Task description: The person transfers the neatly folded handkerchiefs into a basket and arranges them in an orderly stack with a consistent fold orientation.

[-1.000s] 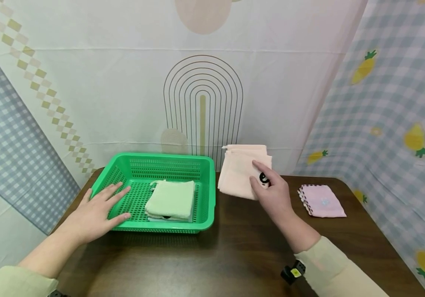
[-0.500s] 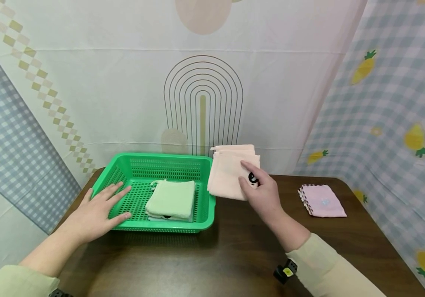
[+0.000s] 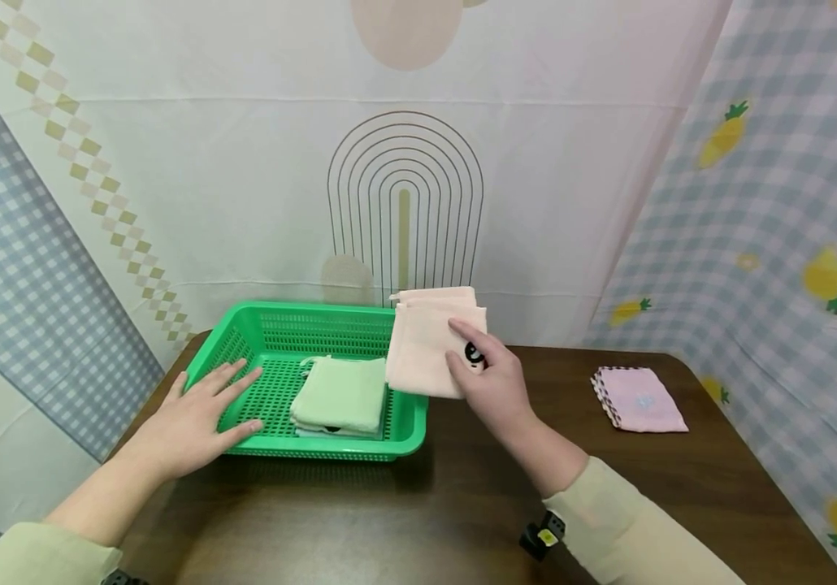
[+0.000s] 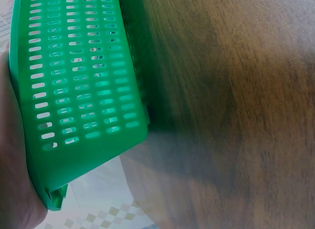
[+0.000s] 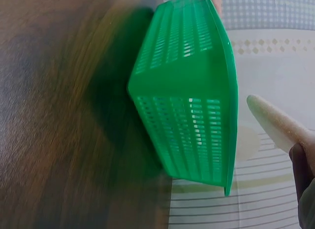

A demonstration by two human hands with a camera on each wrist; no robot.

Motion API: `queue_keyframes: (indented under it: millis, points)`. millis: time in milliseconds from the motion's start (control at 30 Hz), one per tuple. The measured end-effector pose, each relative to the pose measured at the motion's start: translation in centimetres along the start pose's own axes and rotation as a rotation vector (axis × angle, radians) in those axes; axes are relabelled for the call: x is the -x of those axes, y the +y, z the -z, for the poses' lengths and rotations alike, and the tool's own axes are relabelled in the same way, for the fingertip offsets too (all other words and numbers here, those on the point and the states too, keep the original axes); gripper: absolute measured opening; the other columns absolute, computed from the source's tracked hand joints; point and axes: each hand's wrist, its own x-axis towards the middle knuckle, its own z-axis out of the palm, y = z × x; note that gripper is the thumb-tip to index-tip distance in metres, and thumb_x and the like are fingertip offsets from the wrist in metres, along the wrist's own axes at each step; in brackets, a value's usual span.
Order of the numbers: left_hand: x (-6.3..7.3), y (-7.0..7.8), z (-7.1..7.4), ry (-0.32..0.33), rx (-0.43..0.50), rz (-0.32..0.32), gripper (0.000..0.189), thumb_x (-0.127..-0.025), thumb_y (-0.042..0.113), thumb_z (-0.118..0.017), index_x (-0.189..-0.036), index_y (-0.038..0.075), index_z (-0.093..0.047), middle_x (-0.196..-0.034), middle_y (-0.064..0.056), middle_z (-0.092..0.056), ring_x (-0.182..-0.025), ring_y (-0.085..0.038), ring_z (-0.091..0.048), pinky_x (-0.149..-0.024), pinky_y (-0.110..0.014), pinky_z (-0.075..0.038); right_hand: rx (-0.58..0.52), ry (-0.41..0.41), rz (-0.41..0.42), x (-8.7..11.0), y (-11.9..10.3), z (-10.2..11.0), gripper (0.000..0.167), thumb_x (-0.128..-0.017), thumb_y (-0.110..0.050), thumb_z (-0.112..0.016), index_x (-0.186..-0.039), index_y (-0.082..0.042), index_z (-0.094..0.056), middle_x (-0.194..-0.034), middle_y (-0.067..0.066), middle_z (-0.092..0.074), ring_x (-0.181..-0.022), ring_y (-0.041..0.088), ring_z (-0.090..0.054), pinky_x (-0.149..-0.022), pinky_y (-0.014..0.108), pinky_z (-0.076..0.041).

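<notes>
In the head view my right hand [image 3: 493,378] pinches a folded pale pink towel [image 3: 426,345] with a black print, thumb and fingers on its right side. The towel hangs over the right rim of a green plastic basket [image 3: 409,439]; in the right wrist view it is apart from the rim. My left hand [image 3: 195,418] lies with fingers spread over the basket's left front corner, touching the rim. Inside the basket a folded light green towel [image 3: 341,390] rests on other folded cloth, mostly hidden beneath it.
A folded lilac towel [image 3: 641,400] with a checked edge lies at the right of the dark wooden table [image 3: 301,520]. A patterned white cloth [image 3: 258,187] hangs behind the table, and checked cloth [image 3: 777,268] hangs at the sides.
My right hand has carried the pink towel leftward, from beside the basket to over its right rim. My left hand stays on the basket.
</notes>
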Motion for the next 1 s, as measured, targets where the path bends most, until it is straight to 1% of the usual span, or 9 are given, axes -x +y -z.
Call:
queue_keyframes:
  millis: [133,233,400,633,767,1000]
  points:
    - [0.1,0.1,0.0,0.001,0.001,0.001,0.079,-0.095,0.061,-0.053,-0.16,0.026,-0.023,-0.162,-0.014,-0.023,-0.146,-0.042,-0.024,-0.11,-0.073,-0.001,-0.022,-0.011,-0.004,-0.1,0.1,-0.8,0.039,-0.087,0.003,-0.071,-0.126,-0.001,-0.068,-0.118,0.021,-0.065,-0.097,0.026,-0.064,-0.072,0.02,-0.053]
    - [0.1,0.1,0.0,0.004,-0.003,0.0,0.079,-0.095,0.06,-0.054,-0.16,0.026,-0.023,-0.162,-0.014,-0.023,-0.145,-0.042,-0.025,-0.11,-0.073,-0.001,-0.037,-0.017,-0.014,-0.4,1.3,-1.8,0.041,-0.087,0.002,-0.072,-0.127,-0.003,-0.068,-0.12,0.02,-0.065,-0.096,0.026,-0.065,-0.072,0.022,-0.054]
    - [0.1,0.2,0.0,0.008,-0.005,-0.002,0.079,-0.095,0.061,-0.053,-0.16,0.027,-0.023,-0.162,-0.014,-0.024,-0.145,-0.042,-0.026,-0.11,-0.073,-0.002,-0.074,-0.031,-0.024,-0.7,3.1,-3.2,0.042,-0.088,-0.003,-0.074,-0.128,-0.011,-0.069,-0.124,0.013,-0.065,-0.1,0.023,-0.065,-0.074,0.029,-0.057]
    - [0.1,0.3,0.2,0.008,0.002,-0.002,0.08,-0.095,0.063,-0.052,-0.16,0.026,-0.024,-0.162,-0.014,-0.024,-0.145,-0.042,-0.026,-0.111,-0.072,0.0,-0.108,-0.054,0.006,-0.4,3.3,-4.5,0.041,-0.088,-0.008,-0.074,-0.127,-0.018,-0.07,-0.124,0.006,-0.066,-0.102,0.021,-0.065,-0.078,0.035,-0.057]
    - [0.1,0.2,0.1,0.008,-0.002,-0.001,0.08,-0.095,0.062,-0.053,-0.16,0.026,-0.023,-0.162,-0.015,-0.025,-0.145,-0.042,-0.026,-0.111,-0.072,0.0,-0.122,-0.074,-0.017,-0.2,3.1,-5.3,0.041,-0.088,-0.008,-0.074,-0.128,-0.019,-0.07,-0.128,0.005,-0.064,-0.106,0.02,-0.063,-0.08,0.033,-0.057]
    - [0.1,0.1,0.0,0.012,-0.004,-0.002,0.079,-0.095,0.061,-0.054,-0.159,0.026,-0.024,-0.162,-0.014,-0.025,-0.145,-0.041,-0.026,-0.11,-0.073,-0.002,-0.14,-0.096,-0.071,-0.1,2.9,-6.5,0.042,-0.089,-0.009,-0.072,-0.129,-0.02,-0.068,-0.13,0.006,-0.063,-0.107,0.021,-0.063,-0.081,0.034,-0.057]
